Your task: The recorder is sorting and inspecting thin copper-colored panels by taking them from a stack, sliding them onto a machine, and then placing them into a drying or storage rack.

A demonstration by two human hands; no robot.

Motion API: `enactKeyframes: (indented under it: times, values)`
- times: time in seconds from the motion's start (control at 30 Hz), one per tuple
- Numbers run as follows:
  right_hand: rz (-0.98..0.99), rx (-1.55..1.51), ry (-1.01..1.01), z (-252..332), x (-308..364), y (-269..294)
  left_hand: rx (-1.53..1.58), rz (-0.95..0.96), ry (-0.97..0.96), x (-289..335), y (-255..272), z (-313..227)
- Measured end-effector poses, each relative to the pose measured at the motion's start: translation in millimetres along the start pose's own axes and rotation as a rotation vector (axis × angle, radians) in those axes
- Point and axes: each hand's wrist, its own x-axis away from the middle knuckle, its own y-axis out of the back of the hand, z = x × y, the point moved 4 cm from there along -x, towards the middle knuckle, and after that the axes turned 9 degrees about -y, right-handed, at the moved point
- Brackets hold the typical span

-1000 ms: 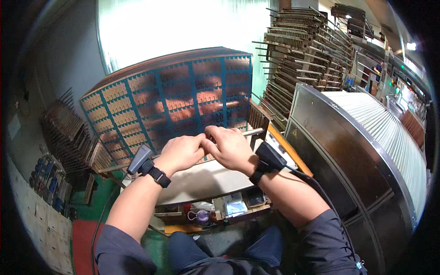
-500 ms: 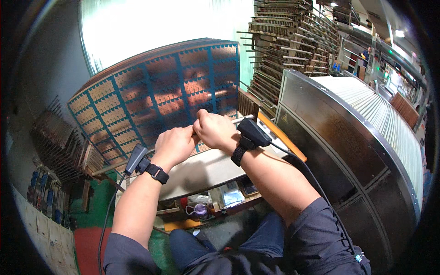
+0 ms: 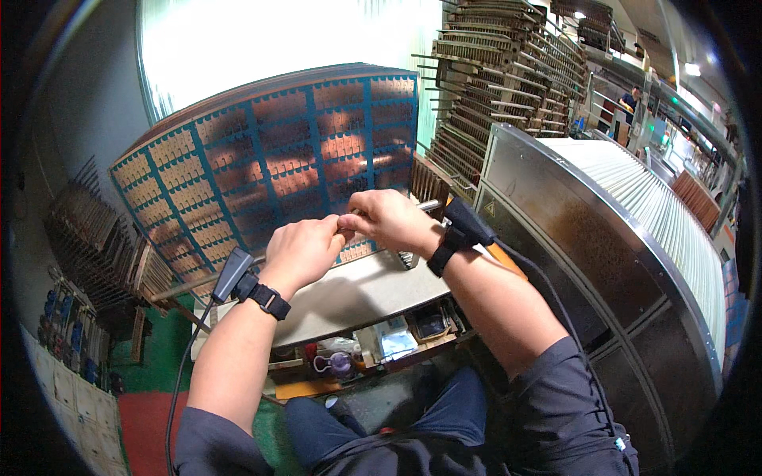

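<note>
My left hand [image 3: 303,252] and my right hand [image 3: 390,220] meet in front of a large copper-coloured panel [image 3: 262,111] with a blue grid pattern, the front one of a leaning stack. The fingers of both hands are curled in and touch at the tips. Whatever lies in their pinch is hidden or too small to name. A metal bar [image 3: 429,205] runs behind my right wrist. Each wrist wears a black strap with a cabled black device, one on the left [image 3: 235,274] and one on the right [image 3: 470,223].
Below my hands lies a pale bench top [image 3: 317,313]. Under it, an open shelf holds a purple cup [image 3: 340,365] and a pale blue packet [image 3: 397,339]. A dark metal cabinet [image 3: 556,230] stands at right, stacked racks [image 3: 496,71] behind. More racks [image 3: 99,230] stand left.
My right hand has shifted slightly right, its fingers now drawn apart a little from the left hand's knuckles. The left hand stays nearly in place. The whole view has turned slightly.
</note>
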Motion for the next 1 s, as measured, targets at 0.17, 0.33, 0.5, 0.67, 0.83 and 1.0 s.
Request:
enactKeyframes:
  times: [0.17,0.33,0.5,0.67,0.83,1.0]
  values:
    - [-0.486,0.072,0.176,4.0,15.4,-16.2,0.021,-0.024,0.004,1.2,4.7,0.5]
    - [-0.236,0.103,0.106,-8.5,23.1,11.5,0.037,-0.076,0.002,-0.1,1.1,-14.6]
    - [-0.481,0.397,-0.042,-72.9,102.1,170.2,-0.045,-0.162,-0.025,8.5,-2.0,-14.8]
    - [-1.082,0.933,-0.549,-142.8,336.3,402.2,-0.099,-0.204,-0.095,6.0,-13.4,-15.8]
    - [-1.831,1.803,-0.451,-68.9,607.2,507.9,-0.101,-0.159,-0.025,0.5,-21.5,2.5]
    - [-2.235,1.404,-1.185,-22.1,806.5,502.1,-0.141,0.028,-0.003,16.4,14.3,-47.1]
